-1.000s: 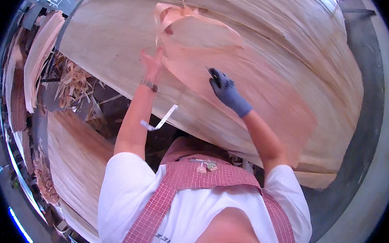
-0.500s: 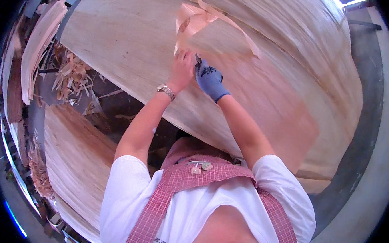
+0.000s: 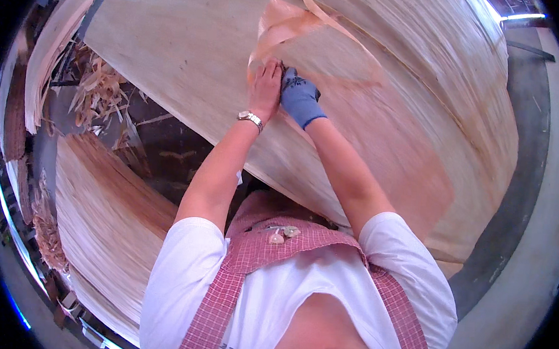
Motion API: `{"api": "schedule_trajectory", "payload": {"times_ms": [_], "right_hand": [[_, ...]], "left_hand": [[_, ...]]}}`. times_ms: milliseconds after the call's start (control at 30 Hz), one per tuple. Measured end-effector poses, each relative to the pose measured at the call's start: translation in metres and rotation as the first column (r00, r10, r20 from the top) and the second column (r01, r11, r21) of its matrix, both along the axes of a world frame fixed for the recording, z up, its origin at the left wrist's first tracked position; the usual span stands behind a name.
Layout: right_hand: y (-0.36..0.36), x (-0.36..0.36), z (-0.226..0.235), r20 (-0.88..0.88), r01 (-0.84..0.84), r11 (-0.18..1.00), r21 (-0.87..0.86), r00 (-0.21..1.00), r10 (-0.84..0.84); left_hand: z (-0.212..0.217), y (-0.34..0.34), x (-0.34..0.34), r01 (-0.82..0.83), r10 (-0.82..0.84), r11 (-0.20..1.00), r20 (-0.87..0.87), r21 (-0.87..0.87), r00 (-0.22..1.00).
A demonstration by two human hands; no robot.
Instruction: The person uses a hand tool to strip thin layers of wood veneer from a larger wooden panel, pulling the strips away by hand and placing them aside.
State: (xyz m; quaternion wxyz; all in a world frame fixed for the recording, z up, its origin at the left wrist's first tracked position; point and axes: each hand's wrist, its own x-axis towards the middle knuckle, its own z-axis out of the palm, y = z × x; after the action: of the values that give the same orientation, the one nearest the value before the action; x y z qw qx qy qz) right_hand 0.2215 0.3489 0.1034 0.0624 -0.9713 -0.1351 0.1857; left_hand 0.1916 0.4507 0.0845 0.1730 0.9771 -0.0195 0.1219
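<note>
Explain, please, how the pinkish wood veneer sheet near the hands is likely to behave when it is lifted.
The pinkish wood veneer sheet would probably flop, since its far end curls loosely. It seems light for its size, as it looks very thin. That thinness may also make it tear easily.

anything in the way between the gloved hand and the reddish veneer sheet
Nothing visible stands between the gloved right hand and the reddish veneer sheet. The bare left hand is close alongside, not in between.

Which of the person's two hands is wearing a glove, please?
The right hand: it wears a blue glove, while the left hand is bare.
</note>
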Motion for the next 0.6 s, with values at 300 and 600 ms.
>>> {"api": "schedule_trajectory", "payload": {"times_ms": [300,600], "right_hand": [[-0.073,-0.084,0.007,-0.095,-0.1,0.987,-0.126,0.992,0.088],[-0.158,-0.145,0.005,0.033,-0.261,0.965,0.0,0.965,0.261]], "left_hand": [[-0.024,-0.004,0.009,0.051,-0.05,0.998,-0.034,0.031,0.998],[-0.002,-0.076,-0.038,0.107,-0.094,0.994,-0.271,0.033,0.958]]}}
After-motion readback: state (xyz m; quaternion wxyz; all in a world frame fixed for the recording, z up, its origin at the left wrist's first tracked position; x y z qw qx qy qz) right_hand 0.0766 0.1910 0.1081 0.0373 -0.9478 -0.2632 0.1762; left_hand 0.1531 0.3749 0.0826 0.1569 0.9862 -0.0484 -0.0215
